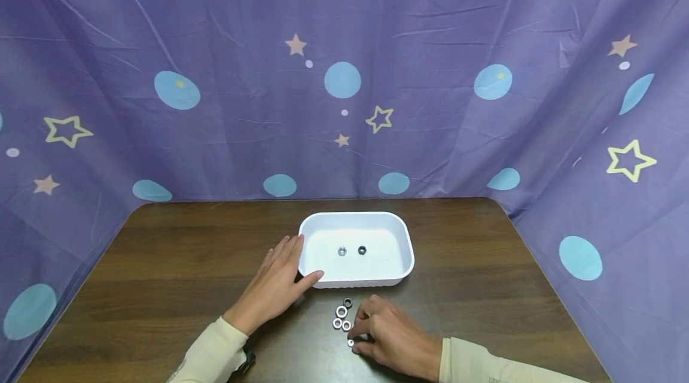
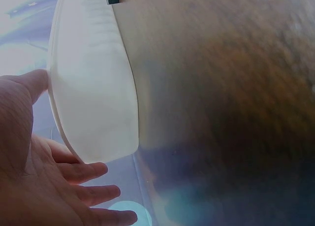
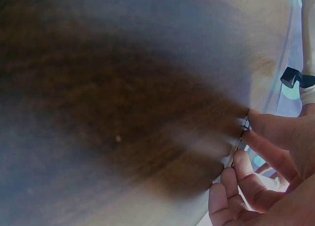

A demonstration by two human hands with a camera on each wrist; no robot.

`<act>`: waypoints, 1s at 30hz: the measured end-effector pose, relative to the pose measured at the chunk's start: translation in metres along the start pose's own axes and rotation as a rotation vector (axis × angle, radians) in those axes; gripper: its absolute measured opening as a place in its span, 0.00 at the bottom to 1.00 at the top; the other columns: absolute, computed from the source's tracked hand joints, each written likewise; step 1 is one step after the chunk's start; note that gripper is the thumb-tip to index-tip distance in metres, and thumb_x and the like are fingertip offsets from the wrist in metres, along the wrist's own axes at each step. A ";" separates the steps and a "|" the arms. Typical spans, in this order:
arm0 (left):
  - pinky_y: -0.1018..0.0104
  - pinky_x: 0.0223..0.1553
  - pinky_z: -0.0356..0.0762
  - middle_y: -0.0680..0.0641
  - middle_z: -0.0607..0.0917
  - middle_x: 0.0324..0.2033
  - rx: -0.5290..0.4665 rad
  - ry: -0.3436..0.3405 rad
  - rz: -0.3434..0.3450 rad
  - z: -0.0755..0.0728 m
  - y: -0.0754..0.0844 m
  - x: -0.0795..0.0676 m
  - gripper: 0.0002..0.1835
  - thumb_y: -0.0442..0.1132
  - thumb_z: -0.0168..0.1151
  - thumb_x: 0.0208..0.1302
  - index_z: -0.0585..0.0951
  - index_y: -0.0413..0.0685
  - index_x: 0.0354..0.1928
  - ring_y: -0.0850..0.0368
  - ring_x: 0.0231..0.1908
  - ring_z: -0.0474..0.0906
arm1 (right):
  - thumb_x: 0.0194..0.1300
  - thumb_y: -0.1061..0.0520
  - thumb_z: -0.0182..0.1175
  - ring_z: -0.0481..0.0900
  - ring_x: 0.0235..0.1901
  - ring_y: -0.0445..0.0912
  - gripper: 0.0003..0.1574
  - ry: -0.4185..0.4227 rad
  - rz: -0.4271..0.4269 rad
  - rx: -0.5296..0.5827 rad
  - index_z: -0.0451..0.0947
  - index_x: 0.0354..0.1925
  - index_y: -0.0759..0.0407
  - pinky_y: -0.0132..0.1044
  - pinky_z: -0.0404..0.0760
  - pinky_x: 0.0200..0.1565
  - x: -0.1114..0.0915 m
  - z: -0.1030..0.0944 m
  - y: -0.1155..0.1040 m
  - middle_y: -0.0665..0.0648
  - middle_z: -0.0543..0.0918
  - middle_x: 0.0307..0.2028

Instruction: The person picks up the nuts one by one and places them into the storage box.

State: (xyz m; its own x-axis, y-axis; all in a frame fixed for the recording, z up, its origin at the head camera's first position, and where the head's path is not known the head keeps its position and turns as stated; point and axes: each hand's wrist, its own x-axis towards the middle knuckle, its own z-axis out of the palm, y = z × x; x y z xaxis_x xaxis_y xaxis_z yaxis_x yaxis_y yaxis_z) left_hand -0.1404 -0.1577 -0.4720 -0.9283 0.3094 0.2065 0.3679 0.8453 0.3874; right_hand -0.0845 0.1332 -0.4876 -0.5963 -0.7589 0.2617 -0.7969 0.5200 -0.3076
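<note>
My left hand rests against the left end of a white plastic tray, fingers straight along its side and thumb over the front rim. Inside the tray lie a silver nut and a black nut, apart from each other. In front of the tray, my right hand pinches a small silver nut between thumb and index finger, down at the tabletop. Just beyond those fingertips sits a cluster of several nuts: a dark one at the back, a larger silver one and smaller silver ones.
A brown wood-grain table carries everything. Purple curtains with stars and blue spots hang along its back and sides. A dark band with a block on it is worn at the left wrist.
</note>
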 end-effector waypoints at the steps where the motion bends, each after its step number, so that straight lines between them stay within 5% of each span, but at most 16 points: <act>1: 0.23 0.76 0.59 0.28 0.67 0.80 -0.001 0.000 0.001 0.000 0.000 0.000 0.53 0.66 0.62 0.79 0.61 0.28 0.84 0.26 0.81 0.59 | 0.63 0.48 0.83 0.73 0.42 0.31 0.10 0.000 -0.002 0.000 0.96 0.44 0.41 0.20 0.71 0.43 0.000 0.000 0.000 0.37 0.82 0.40; 30: 0.24 0.78 0.57 0.29 0.66 0.81 -0.001 -0.031 -0.037 -0.001 0.003 0.000 0.53 0.64 0.64 0.79 0.60 0.29 0.84 0.26 0.82 0.58 | 0.58 0.50 0.82 0.73 0.41 0.33 0.07 0.094 -0.026 -0.041 0.92 0.34 0.42 0.19 0.70 0.42 -0.002 -0.002 -0.001 0.39 0.80 0.39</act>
State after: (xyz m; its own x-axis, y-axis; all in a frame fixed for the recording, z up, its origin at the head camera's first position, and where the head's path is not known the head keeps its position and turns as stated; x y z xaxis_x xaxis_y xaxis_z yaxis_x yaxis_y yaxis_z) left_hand -0.1398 -0.1558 -0.4701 -0.9425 0.2912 0.1639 0.3332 0.8560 0.3952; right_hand -0.0831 0.1349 -0.4856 -0.5801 -0.7336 0.3540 -0.8145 0.5175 -0.2624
